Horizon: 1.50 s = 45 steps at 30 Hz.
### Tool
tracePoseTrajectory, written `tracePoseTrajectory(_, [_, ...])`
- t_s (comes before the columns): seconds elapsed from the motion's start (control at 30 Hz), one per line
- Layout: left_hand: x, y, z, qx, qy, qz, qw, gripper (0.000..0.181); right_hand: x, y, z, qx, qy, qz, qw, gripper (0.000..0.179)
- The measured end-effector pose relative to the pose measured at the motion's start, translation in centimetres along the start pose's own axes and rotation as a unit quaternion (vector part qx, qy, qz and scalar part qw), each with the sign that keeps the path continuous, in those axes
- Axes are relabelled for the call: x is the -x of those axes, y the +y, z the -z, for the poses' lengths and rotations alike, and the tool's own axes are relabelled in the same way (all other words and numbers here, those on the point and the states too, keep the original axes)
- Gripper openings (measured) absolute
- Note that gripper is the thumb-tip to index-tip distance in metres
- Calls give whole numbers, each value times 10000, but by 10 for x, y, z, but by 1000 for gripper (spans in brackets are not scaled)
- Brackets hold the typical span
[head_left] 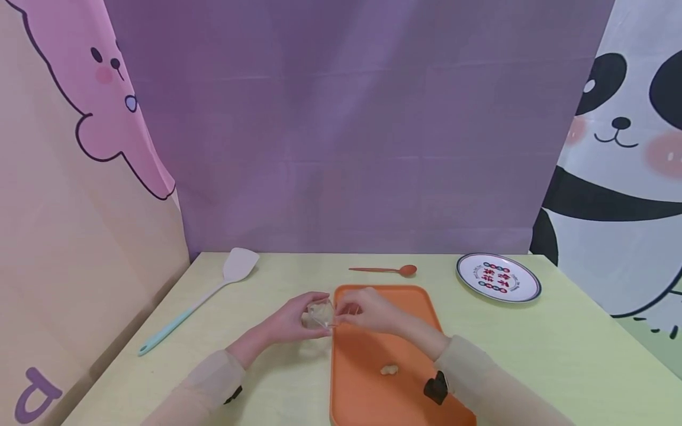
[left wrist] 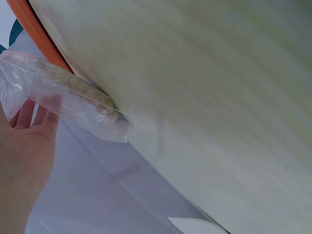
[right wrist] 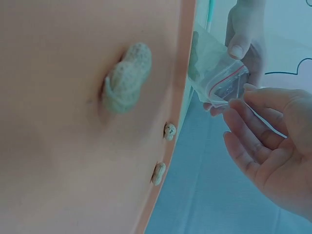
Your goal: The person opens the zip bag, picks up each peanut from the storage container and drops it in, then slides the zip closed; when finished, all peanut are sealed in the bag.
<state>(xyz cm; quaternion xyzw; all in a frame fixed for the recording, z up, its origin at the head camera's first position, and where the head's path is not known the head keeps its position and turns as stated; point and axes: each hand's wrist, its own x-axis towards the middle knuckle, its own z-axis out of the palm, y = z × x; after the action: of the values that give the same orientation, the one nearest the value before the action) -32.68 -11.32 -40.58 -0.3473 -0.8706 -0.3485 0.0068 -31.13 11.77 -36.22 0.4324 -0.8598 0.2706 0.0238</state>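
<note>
My left hand [head_left: 292, 322] grips a clear zip bag [head_left: 321, 313] over the tray's left edge. Tan peanuts [left wrist: 80, 87] show through the plastic in the left wrist view. At the bag's mouth, beside its red seal line [right wrist: 226, 79], the thumb and fingertips of my right hand [head_left: 373, 310] pinch the edge. One peanut [right wrist: 127, 80] lies on the orange tray [head_left: 362, 355] below my right forearm. Two more, a small peanut [right wrist: 169, 131] and a longer peanut [right wrist: 159, 173], sit near the tray's rim in the right wrist view.
A spatula [head_left: 199, 302] with a white head and pale blue handle lies at the left. Behind the tray is an orange-red spoon [head_left: 383, 270]. A white plate [head_left: 519, 284] with red characters stands at the back right. Purple cloth [head_left: 351, 130] hangs behind the table.
</note>
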Motion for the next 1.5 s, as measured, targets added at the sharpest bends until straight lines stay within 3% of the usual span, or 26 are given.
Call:
tracePoseTrajectory(0.4, [0, 0, -1, -35, 40, -36, 10000, 75, 31, -12, 13, 58, -282, -108, 9995, 13])
tracePoseTrajectory(0.7, [0, 0, -1, -65, 29, 36, 10000, 73, 62, -15, 11, 477, -354, -18, 9982, 12])
tracePoseTrajectory(1.0, [0, 2, -2, 8, -31, 42, 10000, 73, 87, -10, 7, 28, -645, -408, 9971, 14])
tracePoseTrajectory(1.13, [0, 3, -1, 41, -64, 87, 9999, 73, 94, -6, 4, 136, -515, -241, 9983, 11])
tracePoseTrajectory(1.37, [0, 3, -1, -43, -46, 84, 9999, 73, 98, -2, 6, 4, -616, -509, 9968, 11])
tracePoseTrajectory(1.5, [0, 4, -1, -26, -58, 60, 10000, 73, 98, 0, 6, -121, -648, -459, 9968, 10])
